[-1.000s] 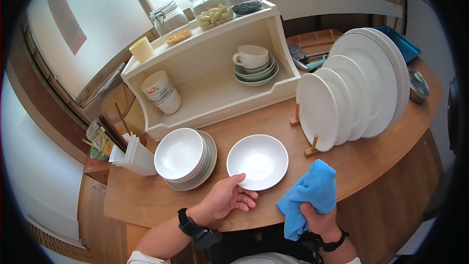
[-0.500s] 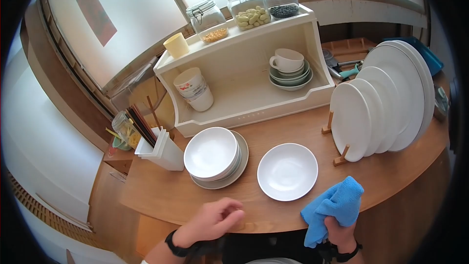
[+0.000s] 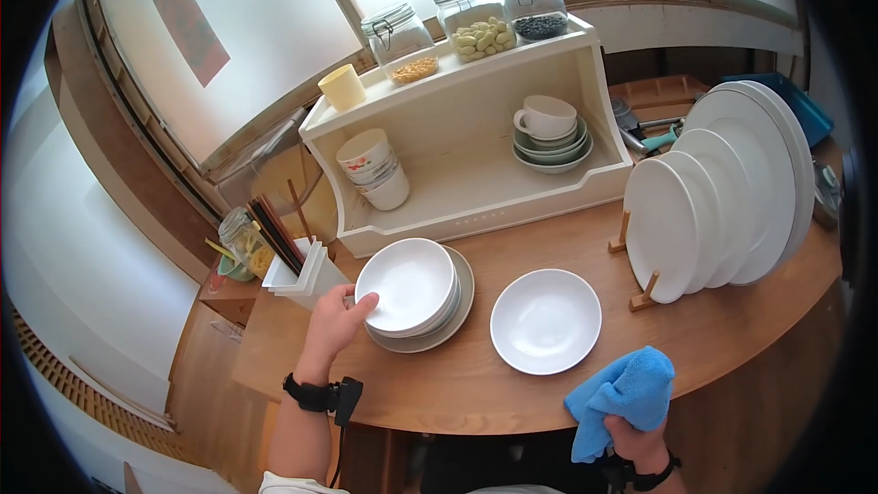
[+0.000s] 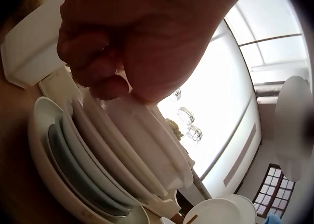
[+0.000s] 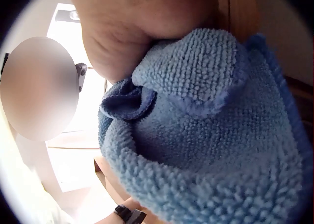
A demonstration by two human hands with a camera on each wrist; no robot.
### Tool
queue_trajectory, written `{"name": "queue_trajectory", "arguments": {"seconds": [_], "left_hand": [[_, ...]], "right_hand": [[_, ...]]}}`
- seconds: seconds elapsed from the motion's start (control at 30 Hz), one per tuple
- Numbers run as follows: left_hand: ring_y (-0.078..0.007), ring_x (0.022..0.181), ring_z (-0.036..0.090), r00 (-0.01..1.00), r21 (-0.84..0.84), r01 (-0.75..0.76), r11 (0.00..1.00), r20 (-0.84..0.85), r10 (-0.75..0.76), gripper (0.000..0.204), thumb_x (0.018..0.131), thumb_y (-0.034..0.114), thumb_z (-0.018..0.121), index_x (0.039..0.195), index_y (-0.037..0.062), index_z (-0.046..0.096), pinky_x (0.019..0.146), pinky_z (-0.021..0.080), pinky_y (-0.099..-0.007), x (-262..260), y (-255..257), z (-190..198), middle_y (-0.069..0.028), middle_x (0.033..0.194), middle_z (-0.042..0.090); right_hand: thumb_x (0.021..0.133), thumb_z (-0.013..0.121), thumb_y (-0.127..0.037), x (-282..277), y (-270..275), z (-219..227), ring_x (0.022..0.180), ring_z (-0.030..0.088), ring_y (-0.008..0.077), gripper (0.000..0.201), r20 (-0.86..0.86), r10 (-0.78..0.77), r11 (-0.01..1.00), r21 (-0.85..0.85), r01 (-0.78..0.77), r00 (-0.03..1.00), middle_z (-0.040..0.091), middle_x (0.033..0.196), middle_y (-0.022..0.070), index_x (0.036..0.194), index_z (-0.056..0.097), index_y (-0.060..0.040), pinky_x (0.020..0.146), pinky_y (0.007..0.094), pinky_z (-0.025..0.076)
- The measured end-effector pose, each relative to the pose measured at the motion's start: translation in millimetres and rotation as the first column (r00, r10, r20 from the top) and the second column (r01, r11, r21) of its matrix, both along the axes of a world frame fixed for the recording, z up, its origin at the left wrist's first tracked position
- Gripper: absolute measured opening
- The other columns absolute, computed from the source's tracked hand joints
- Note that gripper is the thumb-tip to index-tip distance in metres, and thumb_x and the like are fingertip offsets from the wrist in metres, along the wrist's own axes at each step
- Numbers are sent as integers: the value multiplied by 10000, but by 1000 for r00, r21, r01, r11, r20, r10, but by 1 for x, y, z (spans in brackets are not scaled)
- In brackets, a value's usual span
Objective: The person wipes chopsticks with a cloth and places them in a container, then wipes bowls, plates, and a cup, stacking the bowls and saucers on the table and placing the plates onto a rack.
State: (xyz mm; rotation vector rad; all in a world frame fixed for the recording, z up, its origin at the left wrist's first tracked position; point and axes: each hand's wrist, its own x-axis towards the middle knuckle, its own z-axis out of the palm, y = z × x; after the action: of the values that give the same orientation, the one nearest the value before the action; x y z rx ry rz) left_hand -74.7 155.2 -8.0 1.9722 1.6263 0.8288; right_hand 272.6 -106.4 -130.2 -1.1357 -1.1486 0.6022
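Note:
My left hand (image 3: 332,327) pinches the left rim of the top white bowl (image 3: 402,285), its thumb over the edge. In the left wrist view, curled fingers overlap that bowl's rim, and several more dishes (image 4: 93,160) sit stacked below it. A wide grey plate (image 3: 465,316) lies under the stack. My right hand (image 3: 640,444) grips a crumpled blue cloth (image 3: 631,389) near the table's front edge; in the right wrist view the cloth (image 5: 206,150) hides most of its fingers. Between the hands a single white bowl (image 3: 546,321) lies by itself on the table.
White plates (image 3: 660,233) stand upright in a wooden rack (image 3: 644,293) at the right. Behind is a cream shelf (image 3: 457,174) with cups and bowls inside and glass jars (image 3: 476,23) on top. A white holder (image 3: 311,274) with chopsticks stands left of the stack.
My left hand has left the single bowl and moved left to the stack, where it now takes the top bowl's rim. My right hand keeps the cloth. The head view has shifted left.

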Motion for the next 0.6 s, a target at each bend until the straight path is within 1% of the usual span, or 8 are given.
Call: {"name": "queue_trajectory", "arguments": {"seconds": [0.13,0.23,0.3,0.4,0.43,0.5,0.57,0.6], "left_hand": [[-106,710,606,971,-133,17,991,237,15,368,885,213,626,1089,-90,585,600,479,-261,1,8,-7,-82,791,663],[-97,713,610,967,-90,39,995,253,-15,303,900,134,582,1105,-88,555,587,474,-234,2,7,-4,-82,808,661],[-101,764,617,849,-31,42,999,529,-19,310,917,110,558,1148,-90,501,627,484,-230,6,-8,-2,-99,897,657],[-110,855,611,793,99,57,993,600,-105,326,937,90,527,1201,-85,453,722,491,-236,22,-52,16,-121,1014,632],[-118,894,600,803,174,70,982,574,-159,315,942,90,519,1198,-81,457,768,485,-246,27,-69,17,-127,1049,619],[-135,947,579,839,286,89,954,495,-226,298,937,87,521,1184,-71,467,846,467,-269,38,-105,9,-126,1078,602],[-145,848,590,931,414,161,896,237,-277,262,930,99,533,1127,-70,498,732,480,-264,45,-140,-8,-132,999,612],[-158,803,594,947,173,285,943,99,-305,314,953,201,507,1117,-67,513,706,485,-279,43,-154,0,-117,967,621]], "right_hand": [[722,809,-206,-3,2,-4,1008,614,255,653,17,-44,999,29,44,999,591,1119,141,1243,472,-5,881,386,497],[717,811,-207,-4,2,-7,1005,617,259,659,15,-72,997,12,72,997,595,1115,143,1245,471,-6,876,389,499],[698,824,-216,-3,1,-6,996,620,259,682,64,-55,998,-10,56,996,599,1102,147,1244,472,-8,874,389,499],[753,788,-221,-7,2,4,991,623,252,609,18,-85,996,15,85,996,613,1082,131,1227,483,7,859,390,504],[753,788,-221,-7,0,5,991,623,252,609,23,-94,995,16,94,995,613,1082,131,1227,483,7,859,390,504],[872,614,-435,-10,-7,-2,983,582,226,477,152,-83,996,49,76,985,592,1081,88,1141,566,-43,903,393,451],[927,529,-512,-17,-11,-16,984,562,214,485,266,-54,995,97,29,962,581,1073,77,1107,597,-66,911,392,434],[935,520,-508,-21,-9,-22,988,557,211,475,311,8,992,121,-48,950,578,1068,79,1104,600,-71,905,386,436]]}}
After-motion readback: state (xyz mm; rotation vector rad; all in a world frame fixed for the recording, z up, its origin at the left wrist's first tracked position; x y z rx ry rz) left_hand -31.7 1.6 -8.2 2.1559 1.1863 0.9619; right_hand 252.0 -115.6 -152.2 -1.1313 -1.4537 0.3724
